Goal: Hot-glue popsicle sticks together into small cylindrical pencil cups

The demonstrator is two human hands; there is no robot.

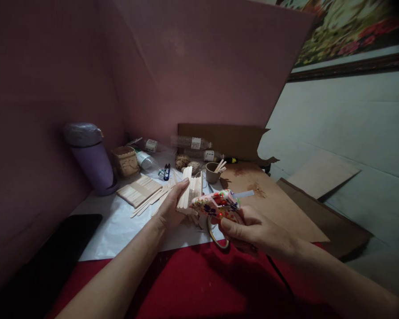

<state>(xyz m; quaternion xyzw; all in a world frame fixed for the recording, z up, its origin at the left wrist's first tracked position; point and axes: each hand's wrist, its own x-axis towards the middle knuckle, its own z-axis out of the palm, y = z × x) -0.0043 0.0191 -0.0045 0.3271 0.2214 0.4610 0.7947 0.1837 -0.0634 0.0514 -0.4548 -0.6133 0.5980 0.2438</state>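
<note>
My left hand (pixel 174 206) is closed round a craft-stick piece (pixel 185 192), its wooden sticks standing side by side with a see-through part between them. Gripped in my right hand (pixel 249 226) is a flower-patterned hot glue gun (pixel 216 204) with a small red light. A translucent glue stick (pixel 246 194) pokes out of its rear. The gun's front end points left, close to the sticks; whether it touches them I cannot tell. Just below the gun, a round metallic handle loop (pixel 217 237) shows, partly hidden by my right hand.
A banded stack of craft sticks (pixel 138 191) and loose sticks lie left on white paper (pixel 103 230). Behind are a purple tumbler (pixel 95 164), a woven basket (pixel 125 161), plastic bottles (pixel 148 161), twine balls (pixel 182 161) and a cup of sticks (pixel 213 175). Cardboard (pixel 279 199) lies right.
</note>
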